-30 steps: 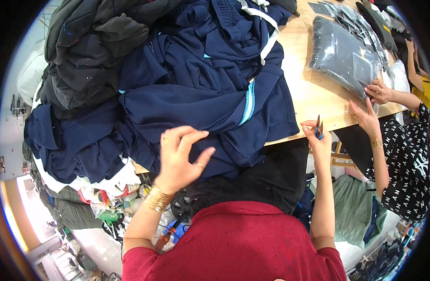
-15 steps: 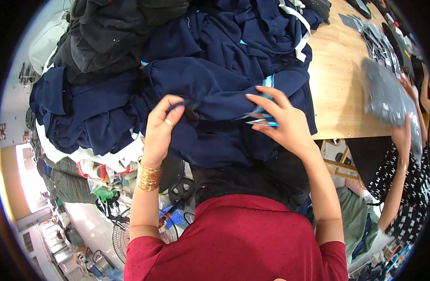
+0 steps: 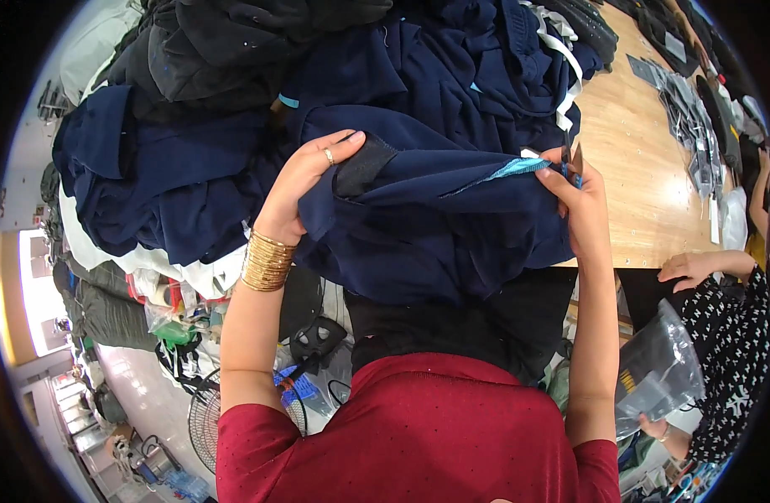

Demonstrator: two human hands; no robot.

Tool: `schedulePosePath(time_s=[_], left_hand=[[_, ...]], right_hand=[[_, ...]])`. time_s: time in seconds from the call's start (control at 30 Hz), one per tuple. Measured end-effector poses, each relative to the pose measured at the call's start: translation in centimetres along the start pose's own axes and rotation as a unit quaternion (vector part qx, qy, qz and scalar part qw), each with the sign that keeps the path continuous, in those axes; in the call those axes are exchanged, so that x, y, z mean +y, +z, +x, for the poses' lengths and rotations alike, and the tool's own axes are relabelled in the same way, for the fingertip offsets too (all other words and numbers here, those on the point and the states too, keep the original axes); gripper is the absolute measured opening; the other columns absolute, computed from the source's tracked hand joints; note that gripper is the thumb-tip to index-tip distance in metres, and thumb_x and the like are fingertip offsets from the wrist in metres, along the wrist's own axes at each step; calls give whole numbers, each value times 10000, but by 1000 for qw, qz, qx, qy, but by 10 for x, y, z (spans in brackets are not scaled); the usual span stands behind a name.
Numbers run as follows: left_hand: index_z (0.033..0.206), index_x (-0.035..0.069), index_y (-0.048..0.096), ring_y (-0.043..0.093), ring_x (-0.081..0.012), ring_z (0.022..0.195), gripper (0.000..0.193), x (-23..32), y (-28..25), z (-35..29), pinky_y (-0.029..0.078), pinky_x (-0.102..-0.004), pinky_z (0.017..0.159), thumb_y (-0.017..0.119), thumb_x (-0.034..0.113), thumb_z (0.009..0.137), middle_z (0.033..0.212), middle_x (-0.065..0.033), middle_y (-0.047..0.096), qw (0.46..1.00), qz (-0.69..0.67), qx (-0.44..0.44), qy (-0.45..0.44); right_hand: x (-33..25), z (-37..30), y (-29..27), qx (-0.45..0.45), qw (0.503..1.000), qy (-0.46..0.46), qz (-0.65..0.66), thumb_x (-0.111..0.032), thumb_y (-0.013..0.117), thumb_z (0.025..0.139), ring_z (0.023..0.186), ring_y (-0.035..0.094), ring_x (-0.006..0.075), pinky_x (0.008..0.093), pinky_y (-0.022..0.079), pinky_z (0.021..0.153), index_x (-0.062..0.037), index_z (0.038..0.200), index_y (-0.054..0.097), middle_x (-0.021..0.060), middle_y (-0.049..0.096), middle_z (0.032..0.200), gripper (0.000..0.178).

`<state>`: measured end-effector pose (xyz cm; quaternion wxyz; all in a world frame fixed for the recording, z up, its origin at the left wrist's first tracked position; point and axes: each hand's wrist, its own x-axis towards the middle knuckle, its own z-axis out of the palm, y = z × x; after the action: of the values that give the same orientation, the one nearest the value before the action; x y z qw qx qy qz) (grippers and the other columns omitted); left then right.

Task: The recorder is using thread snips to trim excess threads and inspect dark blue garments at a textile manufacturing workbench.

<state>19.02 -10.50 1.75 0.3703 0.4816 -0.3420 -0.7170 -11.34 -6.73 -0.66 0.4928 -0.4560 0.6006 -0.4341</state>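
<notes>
My left hand (image 3: 305, 189): closed on one navy garment (image 3: 435, 226), lifted near me
My right hand (image 3: 580, 205): pinching its teal seam, holding one small snips (image 3: 573, 159)
Pile (image 3: 234, 109): many dark garments, far left
Table (image 3: 645, 184): one, right

A garment workshop: a heap of navy and black clothes (image 3: 234, 109) covers the wooden worktable (image 3: 645, 176) from eleven to one o'clock, bagged garments (image 3: 695, 117) line its two o'clock edge, and a co-worker's hand (image 3: 687, 268) rests at three.

Wooden table (image 3: 645, 180), floor fan (image 3: 207, 419)
</notes>
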Motion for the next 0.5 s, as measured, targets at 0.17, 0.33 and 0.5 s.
schedulePosePath(time_s=[0.17, 0.33, 0.5], left_hand=[[1084, -45, 591, 633, -197, 932, 257, -3, -2, -5, 502, -282, 852, 510, 125, 909, 1056, -119, 638, 971, -171, -126, 107], [1121, -54, 545, 595, -222, 1013, 266, 7, -39, 42, 484, -321, 897, 465, 95, 916, 1158, -132, 583, 932, -327, -149, 36], [1190, 7, 496, 471, -245, 1155, 327, 20, -31, 53, 384, -383, 994, 490, 185, 916, 1211, -126, 530, 952, -270, -134, 48]], right_hand=[[1, 7, 7, 16, 984, 44, 173, -108, 674, 790, 632, 548, 54, 178, 402, 592, -43, 849, 645, -18, 611, 736, 92], [-11, 15, 19, 26, 960, 72, 269, -141, 678, 793, 688, 598, 105, 196, 447, 666, -34, 863, 646, 36, 644, 788, 132], [-9, 20, 13, -12, 909, 161, 385, -151, 641, 821, 742, 639, 155, 245, 512, 692, 3, 925, 642, 88, 668, 867, 186]])
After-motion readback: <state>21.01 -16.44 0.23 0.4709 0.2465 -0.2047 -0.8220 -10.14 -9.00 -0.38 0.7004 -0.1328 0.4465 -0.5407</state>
